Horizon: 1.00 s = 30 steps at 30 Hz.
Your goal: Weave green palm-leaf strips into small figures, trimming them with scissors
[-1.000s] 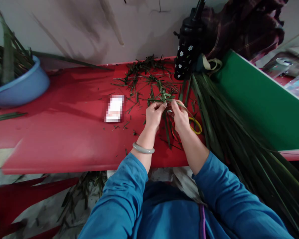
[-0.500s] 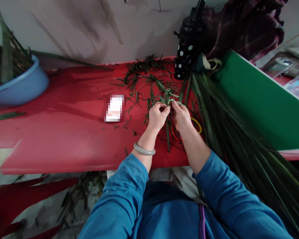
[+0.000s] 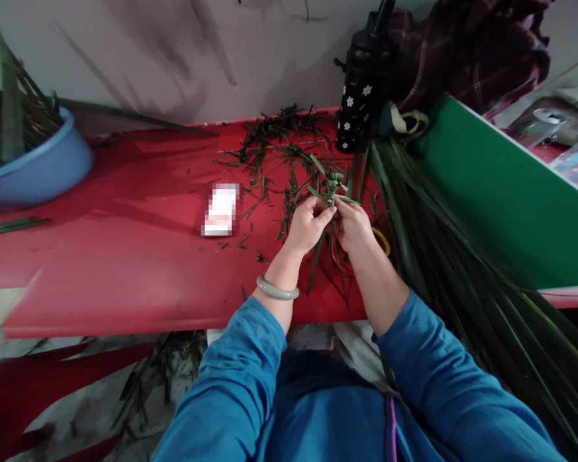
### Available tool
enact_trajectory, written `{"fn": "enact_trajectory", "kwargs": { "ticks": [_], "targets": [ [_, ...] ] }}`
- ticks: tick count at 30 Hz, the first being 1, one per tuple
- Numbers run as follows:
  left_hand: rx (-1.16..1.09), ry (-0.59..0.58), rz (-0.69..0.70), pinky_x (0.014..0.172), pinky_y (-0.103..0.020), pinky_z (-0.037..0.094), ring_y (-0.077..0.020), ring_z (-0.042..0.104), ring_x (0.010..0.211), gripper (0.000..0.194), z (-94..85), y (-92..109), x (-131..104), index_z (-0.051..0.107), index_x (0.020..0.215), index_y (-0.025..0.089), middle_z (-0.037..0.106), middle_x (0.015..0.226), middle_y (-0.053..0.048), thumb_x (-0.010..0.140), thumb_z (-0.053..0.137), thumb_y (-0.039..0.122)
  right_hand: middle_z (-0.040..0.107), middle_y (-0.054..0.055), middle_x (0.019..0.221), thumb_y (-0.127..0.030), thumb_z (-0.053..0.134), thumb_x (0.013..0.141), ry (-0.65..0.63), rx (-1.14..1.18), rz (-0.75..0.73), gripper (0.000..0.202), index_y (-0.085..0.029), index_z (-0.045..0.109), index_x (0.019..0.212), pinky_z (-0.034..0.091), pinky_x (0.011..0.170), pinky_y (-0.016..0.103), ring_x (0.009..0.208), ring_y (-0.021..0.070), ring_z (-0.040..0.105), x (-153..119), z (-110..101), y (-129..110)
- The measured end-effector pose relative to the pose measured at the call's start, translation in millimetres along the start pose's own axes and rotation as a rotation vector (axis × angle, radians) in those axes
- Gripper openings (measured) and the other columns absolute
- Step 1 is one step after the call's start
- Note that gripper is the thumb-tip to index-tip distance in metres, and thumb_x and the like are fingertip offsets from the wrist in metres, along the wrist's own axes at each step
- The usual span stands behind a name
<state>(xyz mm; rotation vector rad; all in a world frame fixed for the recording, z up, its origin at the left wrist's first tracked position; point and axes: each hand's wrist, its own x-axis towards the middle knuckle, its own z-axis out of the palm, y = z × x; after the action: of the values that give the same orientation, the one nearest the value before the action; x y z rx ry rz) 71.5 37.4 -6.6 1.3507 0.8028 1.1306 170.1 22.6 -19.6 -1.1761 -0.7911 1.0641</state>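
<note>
A small woven palm-leaf figure (image 3: 333, 184), green with loose strip ends, is held between both hands above the red table (image 3: 125, 269). My left hand (image 3: 309, 224), with a pale bangle (image 3: 277, 288) on its wrist, pinches it from the left. From the right, my right hand (image 3: 353, 224) grips the same piece, fingertips close to the left thumb. Long leaf strips hang below the hands toward me. Partly hidden by the right hand lies a tool with a yellow and red handle (image 3: 381, 241), perhaps scissors.
Leaf scraps (image 3: 274, 131) litter the table behind the hands. A black flowered tumbler (image 3: 356, 96) stands at the back. Long palm leaves (image 3: 428, 231) lie at right beside a green board (image 3: 501, 205). At left are a blue basin (image 3: 38, 160) of leaves and a blurred white rectangle (image 3: 221, 210).
The woven piece has shifted slightly right and turned a little. Both hands have moved slightly right with it, and the hanging strips have spread apart.
</note>
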Motion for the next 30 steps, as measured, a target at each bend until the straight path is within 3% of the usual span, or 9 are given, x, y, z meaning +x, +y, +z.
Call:
{"fn": "enact_trajectory", "kwargs": {
  "ticks": [7, 13, 18, 25, 30],
  "targets": [
    [-0.14, -0.059, -0.066, 0.062, -0.025, 0.041, -0.0099, 0.051, 0.061, 0.017, 3.6, 5.4, -1.6, 0.057, 0.063, 0.015, 0.057, 0.063, -0.001, 0.066, 0.064, 0.03, 0.046, -0.005, 0.051, -0.034, 0.056, 0.067, 0.012, 0.094, 0.089, 0.017, -0.02, 0.049, 0.063, 0.039, 0.049, 0.022, 0.046, 0.007, 0.043, -4.2, 1.0, -11.0],
    [-0.17, 0.09, -0.087, 0.06, -0.023, 0.037, -0.007, 0.046, 0.058, 0.019, 4.4, 4.1, -0.7, 0.055, 0.061, 0.015, 0.053, 0.059, 0.003, 0.063, 0.066, 0.031, 0.056, -0.006, 0.059, -0.03, 0.063, 0.06, 0.036, 0.334, 0.075, 0.014, -0.02, 0.055, 0.066, 0.043, 0.055, 0.021, 0.055, 0.0072, 0.051, -6.8, 6.9, -14.4],
    [-0.175, 0.12, -0.062, 0.062, -0.022, 0.037, -0.0065, 0.046, 0.06, 0.012, 2.2, 1.7, 1.3, 0.056, 0.063, 0.016, 0.053, 0.061, 0.003, 0.065, 0.064, 0.025, 0.058, -0.006, 0.06, -0.029, 0.065, 0.059, 0.05, 0.392, 0.036, 0.013, -0.02, 0.055, 0.064, 0.045, 0.06, 0.023, 0.058, 0.0084, 0.053, -4.7, 7.6, -9.9],
    [-0.239, 0.252, -0.037, 0.064, -0.022, 0.038, -0.0068, 0.047, 0.061, 0.011, 0.0, 0.0, 5.1, 0.056, 0.063, 0.016, 0.053, 0.062, 0.003, 0.064, 0.064, 0.023, 0.06, -0.002, 0.072, -0.037, 0.06, 0.066, -0.054, 0.191, -0.007, 0.018, -0.02, 0.056, 0.073, 0.046, 0.068, 0.027, 0.069, 0.0112, 0.056, -7.3, 8.8, -7.4],
    [-0.226, 0.304, -0.031, 0.065, -0.023, 0.04, -0.0074, 0.049, 0.063, 0.009, -2.5, -1.0, 7.3, 0.057, 0.064, 0.016, 0.056, 0.063, 0.003, 0.063, 0.064, 0.022, 0.052, -0.004, 0.062, -0.038, 0.058, 0.067, -0.051, 0.03, -0.012, 0.02, -0.019, 0.054, 0.071, 0.04, 0.056, 0.022, 0.057, 0.0075, 0.047, -11.8, 11.3, -10.8]
  ]
}}
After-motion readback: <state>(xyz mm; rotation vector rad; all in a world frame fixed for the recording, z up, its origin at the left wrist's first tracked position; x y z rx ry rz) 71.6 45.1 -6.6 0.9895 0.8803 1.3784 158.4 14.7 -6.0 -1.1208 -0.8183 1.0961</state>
